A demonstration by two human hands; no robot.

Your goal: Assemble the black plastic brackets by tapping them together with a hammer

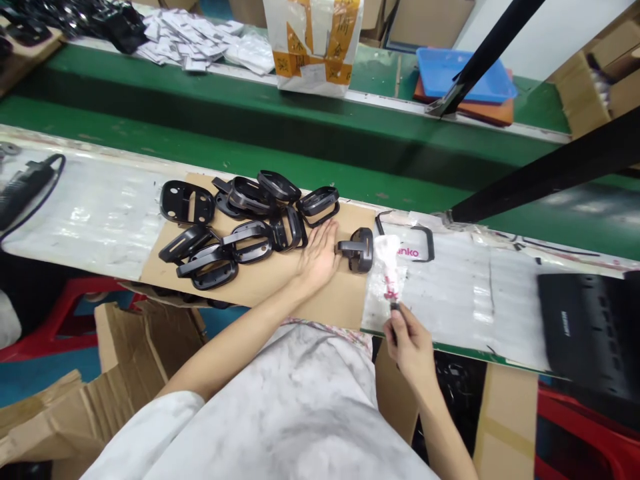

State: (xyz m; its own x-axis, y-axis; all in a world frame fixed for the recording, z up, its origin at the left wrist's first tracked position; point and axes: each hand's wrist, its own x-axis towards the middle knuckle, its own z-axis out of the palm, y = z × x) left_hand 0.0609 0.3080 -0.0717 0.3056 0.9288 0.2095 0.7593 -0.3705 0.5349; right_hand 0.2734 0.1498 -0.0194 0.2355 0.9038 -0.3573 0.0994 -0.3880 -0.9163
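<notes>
My left hand [320, 257] lies flat on a brown cardboard sheet [280, 293], fingers stretched out, with the fingertips close to a cluster of black plastic housings with handle-like bars [247, 241]. One more black plastic housing [356, 250] sits by itself just right of that hand. My right hand [411, 341] is closed around a slim black object [395, 307] at the bench's front edge; its kind is not clear. Directly beyond it lies a white tube-like wrapper with pink lettering [389, 263], and I cannot tell whether the two are joined.
A black frame [425, 243] lies beside the wrapper. To the right is a black case [575, 327]; at the far left, a dark corded tool [27, 187]. Across the green channel stand a taped white box [313, 47] and a blue tray [465, 73]. Slanting black posts [550, 163] rise at right.
</notes>
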